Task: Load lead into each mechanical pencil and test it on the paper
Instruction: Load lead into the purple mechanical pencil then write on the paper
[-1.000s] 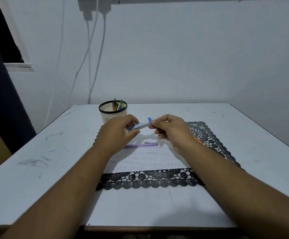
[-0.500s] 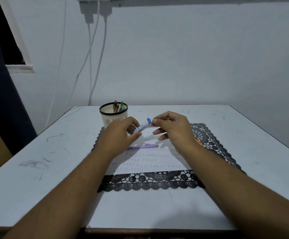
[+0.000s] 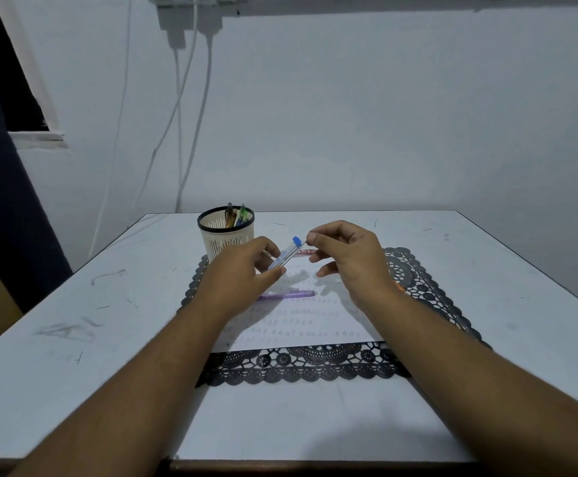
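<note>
My left hand (image 3: 243, 270) grips a clear lead tube (image 3: 286, 255) with a blue cap, tilted up to the right above the paper. My right hand (image 3: 348, 256) pinches a thin lead (image 3: 304, 242) right at the tube's blue end. A purple mechanical pencil (image 3: 289, 295) lies flat on the white paper (image 3: 301, 325), below both hands. A red item (image 3: 304, 252) lies on the paper behind the tube, partly hidden. More pencils stand in the cream holder (image 3: 226, 235).
The paper, covered in rows of pencil marks, lies on a black lace mat (image 3: 298, 366) on a white table (image 3: 74, 339). The holder stands at the mat's back left corner. Cables hang down the wall (image 3: 191, 132) behind.
The tube has tilted up more steeply in my left hand. My right hand has drawn slightly away from the cap, now pinching a thin lead at the tube's end.
</note>
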Motion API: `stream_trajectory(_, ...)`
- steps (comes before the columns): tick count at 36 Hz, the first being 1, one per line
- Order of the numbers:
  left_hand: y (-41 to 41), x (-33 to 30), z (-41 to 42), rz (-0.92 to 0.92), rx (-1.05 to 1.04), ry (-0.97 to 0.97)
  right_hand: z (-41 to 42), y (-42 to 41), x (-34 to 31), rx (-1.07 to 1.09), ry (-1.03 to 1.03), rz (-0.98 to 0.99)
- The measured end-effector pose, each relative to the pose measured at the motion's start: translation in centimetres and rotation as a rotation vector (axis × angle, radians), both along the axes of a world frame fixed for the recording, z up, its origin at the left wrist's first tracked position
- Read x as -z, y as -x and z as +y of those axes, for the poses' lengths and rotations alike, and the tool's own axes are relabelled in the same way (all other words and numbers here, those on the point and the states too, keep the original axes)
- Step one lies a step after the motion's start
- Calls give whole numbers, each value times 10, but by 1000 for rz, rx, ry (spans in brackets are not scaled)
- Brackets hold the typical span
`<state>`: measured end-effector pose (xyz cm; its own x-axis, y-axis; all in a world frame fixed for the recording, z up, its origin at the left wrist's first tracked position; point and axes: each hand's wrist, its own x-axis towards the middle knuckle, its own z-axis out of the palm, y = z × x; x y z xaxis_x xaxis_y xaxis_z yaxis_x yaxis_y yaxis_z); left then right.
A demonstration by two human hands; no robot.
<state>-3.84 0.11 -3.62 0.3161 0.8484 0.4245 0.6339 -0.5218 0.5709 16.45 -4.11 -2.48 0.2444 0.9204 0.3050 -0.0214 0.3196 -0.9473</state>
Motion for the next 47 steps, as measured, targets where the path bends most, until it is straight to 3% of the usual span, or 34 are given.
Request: stream_trajectory(47,-1,-3,-6,-40,47,67,-5,2,-2,8,17,58)
